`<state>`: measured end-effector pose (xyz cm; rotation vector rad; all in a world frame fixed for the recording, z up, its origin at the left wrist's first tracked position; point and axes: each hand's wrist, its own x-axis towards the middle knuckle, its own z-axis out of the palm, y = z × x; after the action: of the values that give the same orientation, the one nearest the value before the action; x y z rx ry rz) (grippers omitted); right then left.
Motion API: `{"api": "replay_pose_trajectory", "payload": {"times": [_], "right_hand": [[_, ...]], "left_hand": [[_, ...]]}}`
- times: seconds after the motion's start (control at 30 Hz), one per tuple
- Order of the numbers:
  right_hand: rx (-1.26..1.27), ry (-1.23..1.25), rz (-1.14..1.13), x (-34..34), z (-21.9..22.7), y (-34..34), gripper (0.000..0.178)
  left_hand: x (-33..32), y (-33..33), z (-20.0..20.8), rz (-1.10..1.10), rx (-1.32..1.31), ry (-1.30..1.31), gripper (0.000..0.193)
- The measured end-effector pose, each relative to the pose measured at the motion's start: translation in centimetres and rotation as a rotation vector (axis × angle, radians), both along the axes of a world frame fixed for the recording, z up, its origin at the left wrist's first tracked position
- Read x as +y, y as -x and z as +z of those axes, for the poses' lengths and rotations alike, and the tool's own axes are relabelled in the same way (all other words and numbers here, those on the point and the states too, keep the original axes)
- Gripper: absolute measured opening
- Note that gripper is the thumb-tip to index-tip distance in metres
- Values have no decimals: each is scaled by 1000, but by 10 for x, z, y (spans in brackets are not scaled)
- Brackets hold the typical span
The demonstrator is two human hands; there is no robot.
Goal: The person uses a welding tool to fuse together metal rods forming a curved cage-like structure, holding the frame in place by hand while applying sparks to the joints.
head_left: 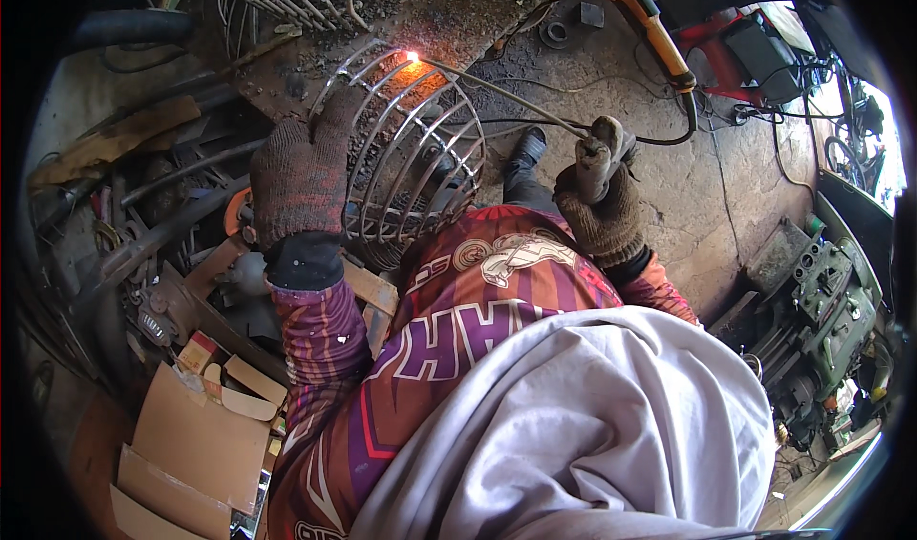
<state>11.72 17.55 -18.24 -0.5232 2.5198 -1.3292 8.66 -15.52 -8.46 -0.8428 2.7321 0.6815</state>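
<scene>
A round-ended metal cage (390, 165) made of curved, evenly spaced bars stands in front of me, tilted. My left hand (304, 169), in a thick dark knitted glove, grips its left edge. My right hand (602, 201), also gloved, is closed around a welding electrode holder (594, 158), mostly covered by the fingers. From it a thin welding rod (506, 94) slants up and left to the cage's far rim. Its tip glows bright orange-white there, lighting the nearby bars.
An angle grinder (642, 20) with an orange body lies at the far right, near a red machine (731, 63). Cables cross the concrete floor. Cut rods (296, 10) sit at the far left on a dirty worktop. Scrap metal and a cardboard box (196, 435) lie left; a greenish machine (826, 292) stands right.
</scene>
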Motion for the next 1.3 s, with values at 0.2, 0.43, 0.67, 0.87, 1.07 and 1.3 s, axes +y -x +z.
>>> {"api": "replay_pose_trajectory", "payload": {"times": [0.2,0.43,0.67,0.87,1.07,1.3], "right_hand": [[417,-192,53,-11,8,11,46],[174,26,100,-2,-2,4,57],[36,142,-291,-13,-8,-1,54],[-202,304,-215,5,-23,-14,56],[-242,182,-196,3,-17,-10,49],[-257,162,-193,2,-14,-9,48]], "left_hand": [[-4,3,-8,-59,-82,105,76],[-10,-2,-13,-13,-91,115,77],[-10,-3,-7,-28,-1,55,74],[-17,-9,-27,-155,90,200,69],[-27,-11,-32,-141,-39,140,67],[-9,-6,-12,-31,39,44,76]]}}
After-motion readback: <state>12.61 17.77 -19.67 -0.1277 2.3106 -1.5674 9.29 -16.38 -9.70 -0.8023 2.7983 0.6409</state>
